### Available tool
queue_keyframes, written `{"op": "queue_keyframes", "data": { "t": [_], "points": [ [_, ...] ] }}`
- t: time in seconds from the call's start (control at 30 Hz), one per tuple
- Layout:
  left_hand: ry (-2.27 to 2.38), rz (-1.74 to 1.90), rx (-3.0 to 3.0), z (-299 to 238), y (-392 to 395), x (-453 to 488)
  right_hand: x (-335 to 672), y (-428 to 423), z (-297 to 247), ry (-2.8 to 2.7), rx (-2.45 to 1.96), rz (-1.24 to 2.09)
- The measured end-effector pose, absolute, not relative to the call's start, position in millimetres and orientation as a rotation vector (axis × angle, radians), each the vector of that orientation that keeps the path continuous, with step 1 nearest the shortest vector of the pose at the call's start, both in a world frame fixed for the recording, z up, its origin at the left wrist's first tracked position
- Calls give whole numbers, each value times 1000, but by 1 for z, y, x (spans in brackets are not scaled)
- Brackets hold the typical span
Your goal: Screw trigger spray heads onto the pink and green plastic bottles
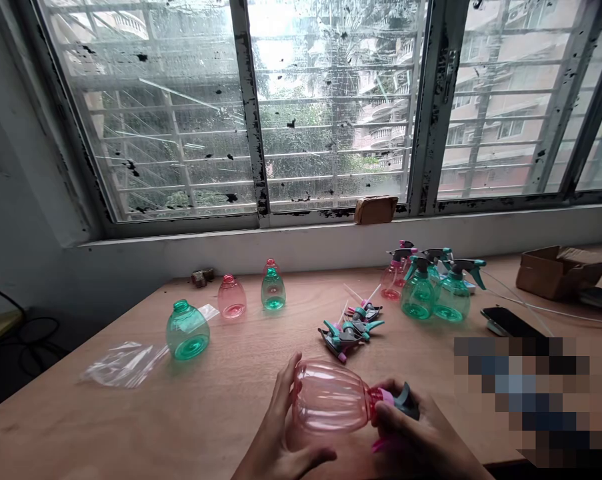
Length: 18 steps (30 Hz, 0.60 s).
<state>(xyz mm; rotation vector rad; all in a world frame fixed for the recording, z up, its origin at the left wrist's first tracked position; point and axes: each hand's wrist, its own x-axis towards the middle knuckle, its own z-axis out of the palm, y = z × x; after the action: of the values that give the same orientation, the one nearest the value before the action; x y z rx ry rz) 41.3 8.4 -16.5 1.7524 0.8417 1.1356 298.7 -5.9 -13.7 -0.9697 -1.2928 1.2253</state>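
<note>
A clear pink spray bottle (331, 398) is held sideways above the table's near edge, its neck pointing right. Its rounded base rests against my left hand (281, 420), whose fingers curve behind it while the thumb stretches out below. My right hand (423, 427) is closed around the trigger sprayer (407, 402) at the neck, with thumb and fingers by the pink collar (385, 397). Part of the sprayer is hidden by that hand. Beyond the bottle lies a pile of loose trigger sprayers (351, 331) in grey, teal and pink.
Headless green (188, 330) and pink bottles (232, 297) stand at left, near a plastic bag (125, 365). Several bottles with sprayers (451, 297) stand back right. A phone (513, 321), a cable and an open cardboard box (555, 273) lie further right. A pixelated patch covers the lower right.
</note>
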Motion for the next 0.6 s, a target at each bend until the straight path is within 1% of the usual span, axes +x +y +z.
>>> {"op": "queue_keyframes", "data": {
  "t": [0.43,0.6],
  "points": [
    [774,1046,1566,-24,13,40,299,-6,-14,-1298,-969,1222],
    [793,1074,1595,-23,16,40,299,-5,-17,-1274,-966,1247]
  ]
}}
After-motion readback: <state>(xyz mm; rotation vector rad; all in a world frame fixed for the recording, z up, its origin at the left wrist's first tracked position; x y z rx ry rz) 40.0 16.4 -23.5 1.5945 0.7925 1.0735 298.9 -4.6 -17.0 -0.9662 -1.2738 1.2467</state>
